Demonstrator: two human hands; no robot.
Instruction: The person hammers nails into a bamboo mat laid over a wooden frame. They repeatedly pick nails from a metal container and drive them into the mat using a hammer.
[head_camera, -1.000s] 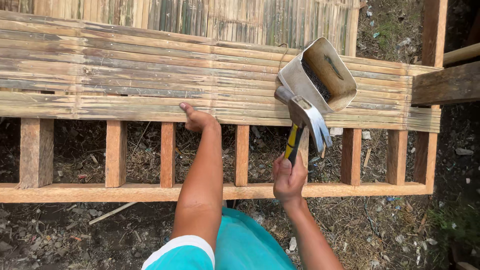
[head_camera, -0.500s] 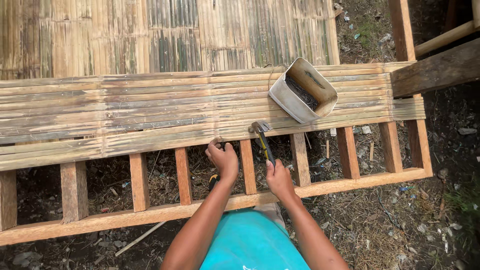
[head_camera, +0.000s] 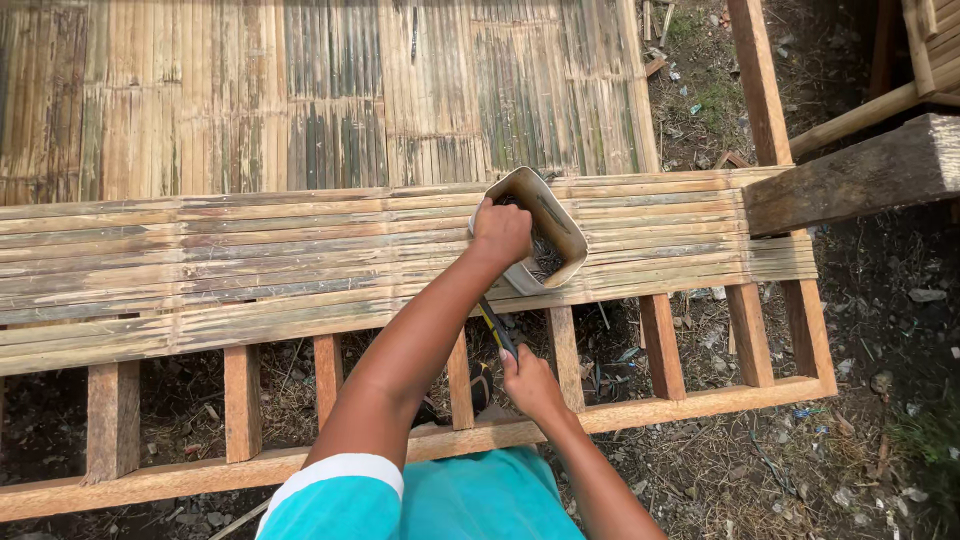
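Observation:
My left hand (head_camera: 500, 232) reaches into a cut-open pale container (head_camera: 560, 222) that lies on the bamboo slat flooring (head_camera: 250, 260). Dark small pieces, probably nails, fill the container's bottom. The fingers are closed at its rim; what they hold is hidden. My right hand (head_camera: 530, 385) grips the yellow-and-black handle of a hammer (head_camera: 495, 325) below the slats, over the wooden frame. The hammer's head is hidden behind my left forearm.
Wooden joists (head_camera: 660, 345) and a front rail (head_camera: 700, 405) form an open frame over bare ground with litter. A woven bamboo panel (head_camera: 330, 90) lies beyond the slats. A thick beam (head_camera: 860, 175) juts in at the right, with upright posts behind it.
My left hand has moved up from the slat edge into the container. The hammer has dropped lower and now sits behind my left forearm. The view has shifted.

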